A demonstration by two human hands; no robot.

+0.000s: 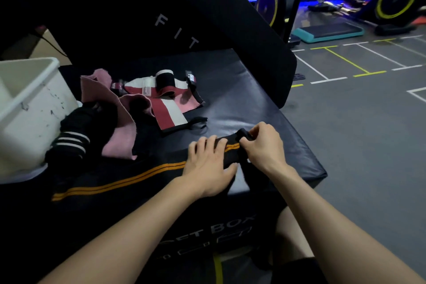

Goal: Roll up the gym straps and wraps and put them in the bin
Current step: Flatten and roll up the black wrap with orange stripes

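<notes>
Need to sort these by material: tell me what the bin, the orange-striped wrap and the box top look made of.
Bin: rigid white plastic, going by its moulded rim and scuff marks.
Wrap: black woven elastic fabric, likely; it lies limp, with two orange stripes.
Box top: padded vinyl or leatherette, dull sheen and soft dents.

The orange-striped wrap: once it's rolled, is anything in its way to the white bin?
Yes. A pile of loose wraps, pink, maroon and black, lies on the soft box between the orange-striped wrap and the white bin; lifting over it looks easy.

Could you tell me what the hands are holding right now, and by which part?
The right hand pinches the near end of the black wrap with orange stripes; the left hand presses flat on it beside the pinch.
</notes>
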